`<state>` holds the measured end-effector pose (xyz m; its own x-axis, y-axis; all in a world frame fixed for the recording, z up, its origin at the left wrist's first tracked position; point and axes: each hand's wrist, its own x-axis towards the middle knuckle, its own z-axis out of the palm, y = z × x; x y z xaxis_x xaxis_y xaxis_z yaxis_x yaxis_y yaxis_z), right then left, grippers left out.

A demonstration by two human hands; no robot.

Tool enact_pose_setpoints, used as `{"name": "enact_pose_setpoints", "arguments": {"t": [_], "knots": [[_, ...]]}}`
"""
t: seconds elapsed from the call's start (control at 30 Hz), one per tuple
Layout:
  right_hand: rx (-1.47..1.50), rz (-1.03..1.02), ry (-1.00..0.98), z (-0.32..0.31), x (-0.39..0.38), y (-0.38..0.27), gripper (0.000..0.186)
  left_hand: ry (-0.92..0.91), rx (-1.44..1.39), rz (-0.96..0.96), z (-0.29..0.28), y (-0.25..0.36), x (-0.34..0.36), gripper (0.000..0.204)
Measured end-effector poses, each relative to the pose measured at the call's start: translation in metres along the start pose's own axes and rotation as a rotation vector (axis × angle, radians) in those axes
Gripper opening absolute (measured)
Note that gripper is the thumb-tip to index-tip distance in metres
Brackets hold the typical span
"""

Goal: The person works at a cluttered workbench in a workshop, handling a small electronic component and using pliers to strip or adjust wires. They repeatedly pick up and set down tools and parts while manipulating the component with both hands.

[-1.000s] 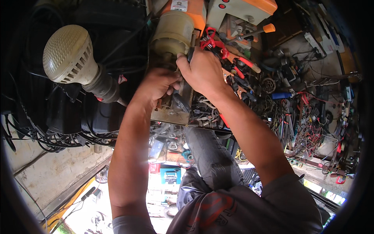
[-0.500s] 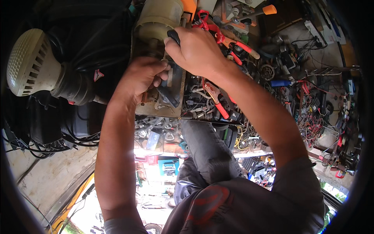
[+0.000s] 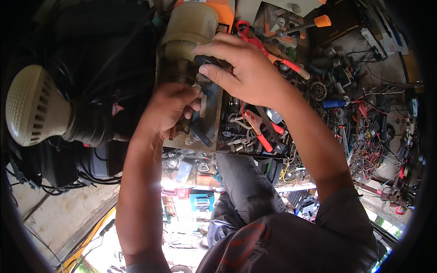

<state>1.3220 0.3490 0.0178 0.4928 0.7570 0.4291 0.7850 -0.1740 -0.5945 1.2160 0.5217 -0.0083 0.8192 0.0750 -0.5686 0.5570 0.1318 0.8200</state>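
A machine with a beige, motor-like cylindrical housing (image 3: 190,25) stands in front of me on a metal base. My right hand (image 3: 255,73) reaches over its right side, with thumb and fingers on either side of a black knob (image 3: 207,60). Close by on the left, my left hand (image 3: 170,104) is closed, thumb against the curled fingers, at the machine's middle. Whatever it pinches is too small or hidden to name. Below those fingers a black lever (image 3: 200,134) slants across the base.
A large bulb-shaped lamp (image 3: 34,104) juts in at the left beside black bags and cables. Red-handled pliers (image 3: 258,129) lie right of the machine among heaped tools and parts. An orange-handled lever (image 3: 322,21) stands at the back right.
The view has shifted, so the machine and lamp appear lower. My right hand's grip on the knob has loosened and its fingers are more spread. My left hand stays closed at the machine.
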Motion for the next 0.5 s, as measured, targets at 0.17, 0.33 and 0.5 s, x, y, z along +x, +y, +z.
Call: {"name": "enact_pose_setpoints", "arguments": {"t": [0.17, 0.33, 0.5], "knots": [[0.021, 0.011, -0.011, 0.000, 0.000, -0.001, 0.028, 0.017, 0.021, -0.024, 0.001, 0.002, -0.001, 0.023], [0.070, -0.037, -0.074, -0.005, 0.007, 0.003, 0.023, 0.024, 0.032, -0.036, 0.000, 0.002, -0.001, 0.024], [0.089, -0.071, -0.146, -0.009, 0.012, 0.007, 0.024, 0.001, 0.055, -0.028, 0.001, 0.002, 0.000, 0.027]]}}
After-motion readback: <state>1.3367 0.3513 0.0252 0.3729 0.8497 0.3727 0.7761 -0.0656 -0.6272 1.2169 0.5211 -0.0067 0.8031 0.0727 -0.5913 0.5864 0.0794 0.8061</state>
